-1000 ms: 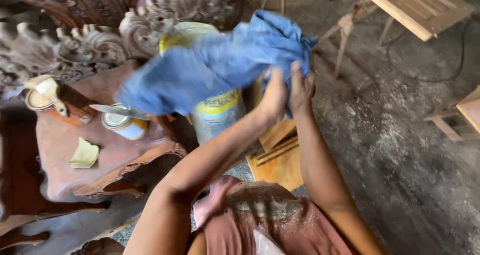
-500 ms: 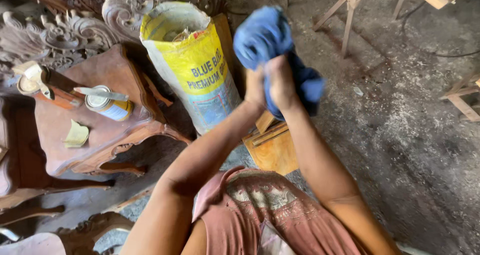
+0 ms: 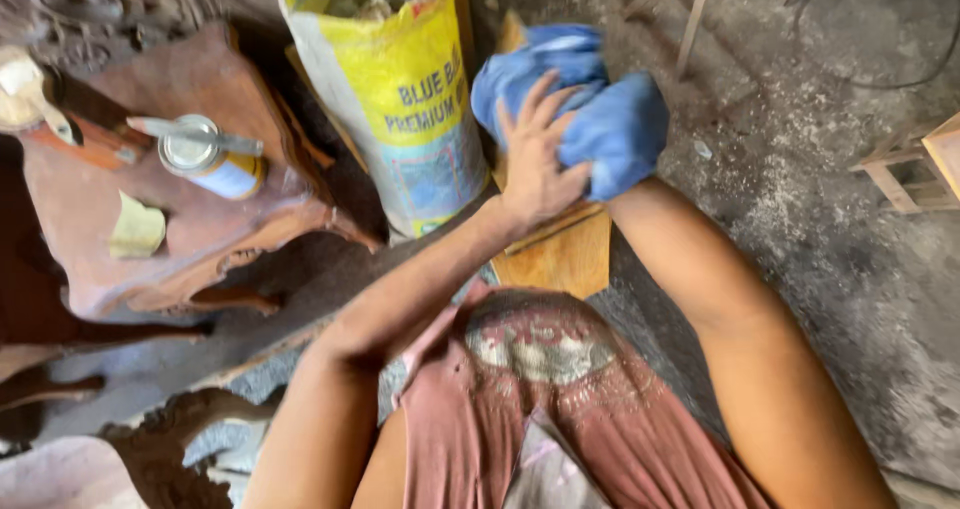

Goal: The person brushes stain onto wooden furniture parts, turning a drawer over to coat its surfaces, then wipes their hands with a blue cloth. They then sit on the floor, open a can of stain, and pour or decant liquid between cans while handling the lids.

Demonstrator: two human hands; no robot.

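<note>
Blue bunched cotton cloth (image 3: 600, 119) gripped by left hand (image 3: 535, 159), fingers spread; right hand hidden beneath it, grip unclear.

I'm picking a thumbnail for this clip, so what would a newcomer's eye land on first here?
First the bright blue cloth, bunched at top centre, with the left hand spread over it and the right hand hidden inside it. Just left of it stands an open yellow and white sack on the dusty floor. Further left, a small tin can with a tool laid across its top sits on a reddish carved wooden table.
</note>
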